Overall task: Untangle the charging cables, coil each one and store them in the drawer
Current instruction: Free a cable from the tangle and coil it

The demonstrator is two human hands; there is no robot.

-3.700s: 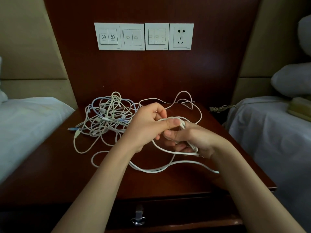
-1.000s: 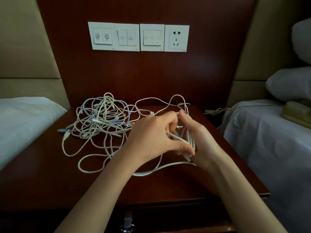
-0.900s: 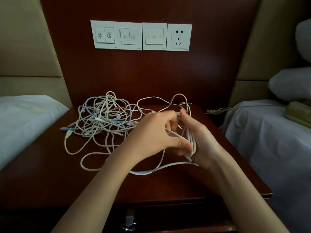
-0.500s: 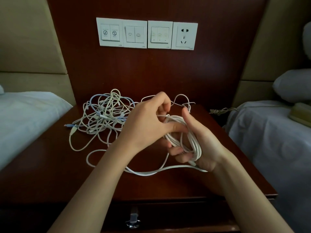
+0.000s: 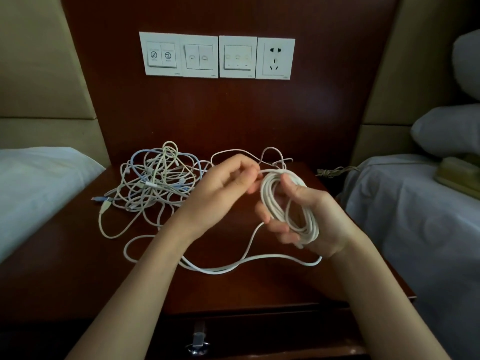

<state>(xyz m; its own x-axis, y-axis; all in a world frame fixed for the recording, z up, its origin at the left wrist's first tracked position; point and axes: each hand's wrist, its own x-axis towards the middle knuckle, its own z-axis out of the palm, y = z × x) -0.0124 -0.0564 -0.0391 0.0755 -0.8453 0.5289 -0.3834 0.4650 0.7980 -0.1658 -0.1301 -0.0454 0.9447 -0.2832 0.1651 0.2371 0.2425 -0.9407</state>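
Your right hand (image 5: 309,219) is curled through the white coil (image 5: 288,203), thumb pressed on top so the loops can't spring apart. Your left hand (image 5: 223,188) pinches the cable feeding in, seemingly to guide the next turn. Its loose tail (image 5: 220,268) lies on the nightstand (image 5: 65,255), beside the tangled cables (image 5: 153,183); the drawer (image 5: 259,336) is shut

No legible text. The far wall switch panel (image 5: 178,55) bears two crossed-circle symbols on its leftmost plate. Small maker's marks beneath are unreadable.
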